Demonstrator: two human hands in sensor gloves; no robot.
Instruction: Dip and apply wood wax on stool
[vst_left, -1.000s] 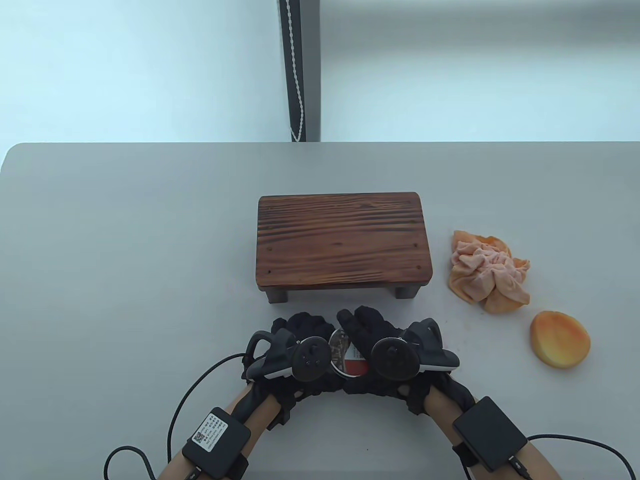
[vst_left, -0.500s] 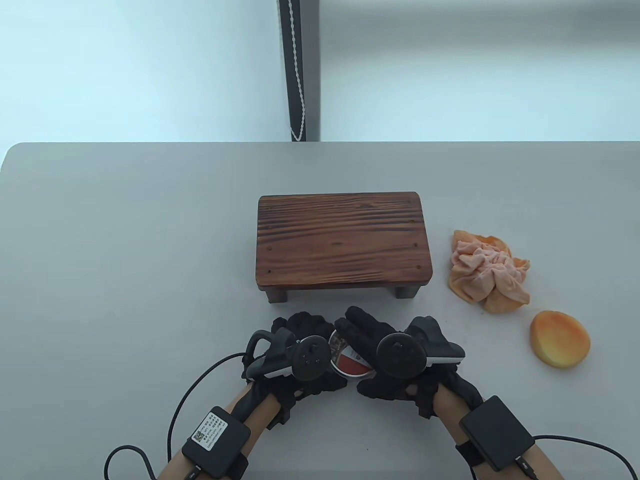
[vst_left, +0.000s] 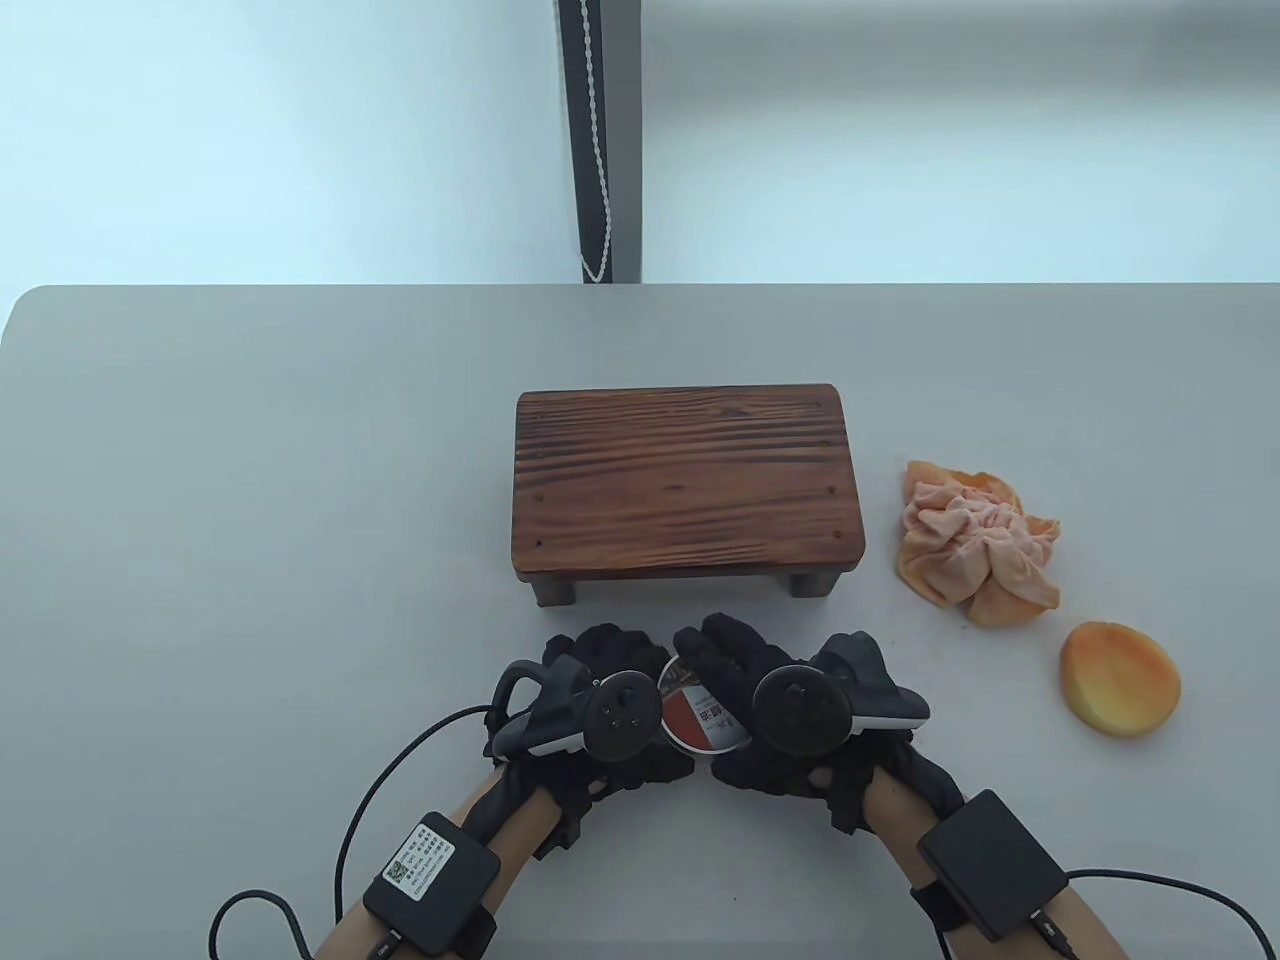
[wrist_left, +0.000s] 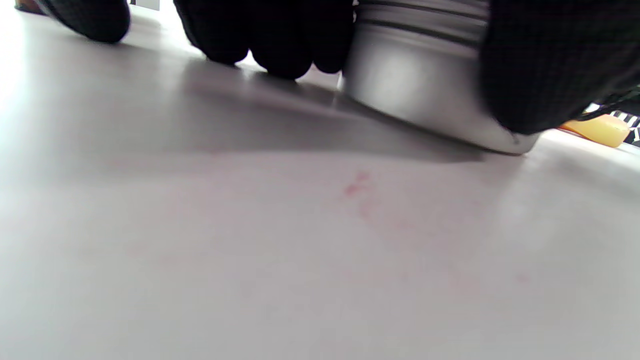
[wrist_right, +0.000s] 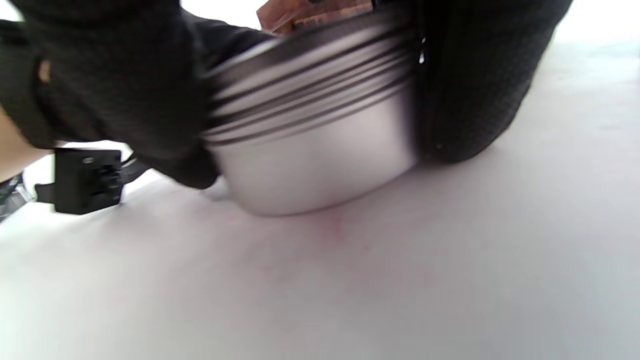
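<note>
I am gripping the wax tin (vst_left: 700, 715) with both hands, just in front of the stool (vst_left: 688, 482): my left hand (vst_left: 585, 700) is steadying the body, my right hand (vst_left: 770, 700) is wrapping the lid. It is looking like a small, rigid, smooth metal tin with threaded bands and a red label; probably light and slippery, so I am holding the sides.

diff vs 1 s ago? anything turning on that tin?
The lid's red label has rotated under the right hand, so the lid is turning on the wax tin; that wrist shifted slightly right. The left hand still holds the tin. Stool, cloth, sponge unmoved.
</note>
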